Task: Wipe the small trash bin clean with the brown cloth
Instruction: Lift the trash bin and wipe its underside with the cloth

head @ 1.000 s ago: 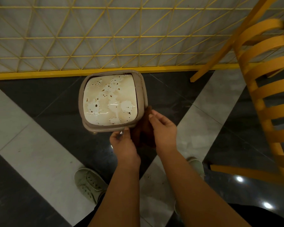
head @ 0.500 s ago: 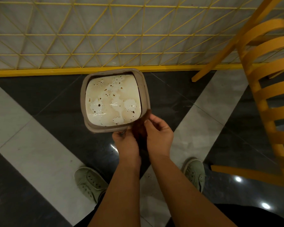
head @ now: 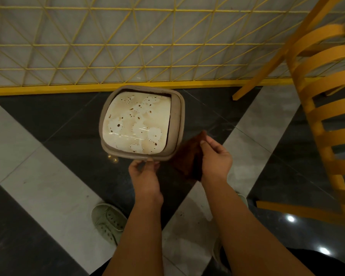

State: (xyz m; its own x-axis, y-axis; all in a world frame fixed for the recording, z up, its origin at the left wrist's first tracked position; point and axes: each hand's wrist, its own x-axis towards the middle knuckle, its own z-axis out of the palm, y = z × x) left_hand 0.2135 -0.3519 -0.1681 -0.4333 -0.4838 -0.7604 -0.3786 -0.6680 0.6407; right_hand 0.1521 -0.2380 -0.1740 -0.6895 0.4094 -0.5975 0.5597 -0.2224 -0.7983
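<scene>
- A yellow slatted chair [head: 327,108] stands at the right, and a yellow wire lattice [head: 127,46] runs along the wall behind; a pale shoe [head: 108,222] rests on the dark and light tiled floor [head: 48,186].
- The small trash bin [head: 176,120] is held up over the floor, its stained pale face turned to the camera, probably its lid.
- The left hand [head: 145,176] pinches the bin's near edge.
- The right hand [head: 217,158] pinches the brown cloth [head: 189,158], which hangs beside the bin's right corner.

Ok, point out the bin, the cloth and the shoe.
bin [head: 175,124], head view, right side of its rim
cloth [head: 188,156], head view, middle of the fabric
shoe [head: 108,222], head view, its top
</scene>
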